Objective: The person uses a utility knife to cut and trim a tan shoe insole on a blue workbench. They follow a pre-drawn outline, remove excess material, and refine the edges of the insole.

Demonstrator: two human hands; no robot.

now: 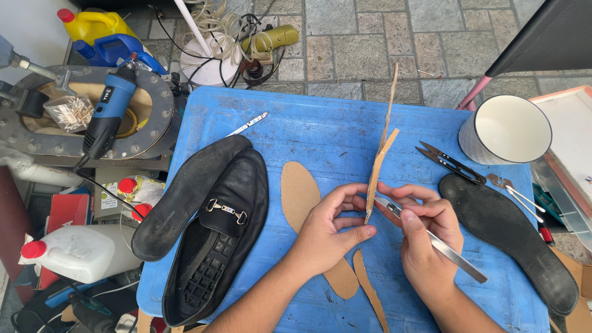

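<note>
Blue plastic worktop (320,123) is carrying everything here. At its left a black loafer (219,237) is lying beside a black insole (185,194), touching it. Next comes a flat cardboard sole cutout (299,191), partly hidden under the left hand (330,228). That hand is pinching the lower end of an upright cardboard strip (379,166) between thumb and fingers. Just beside it, the right hand (428,237) is gripping a flat metal blade (431,237), its tip touching the strip's base. A curved cardboard offcut (370,290) is lying below the hands. Further right, black thread snips (450,163) are resting near a white cup (505,129), and a black rubber outsole (512,231) is stretching along the right edge.
</note>
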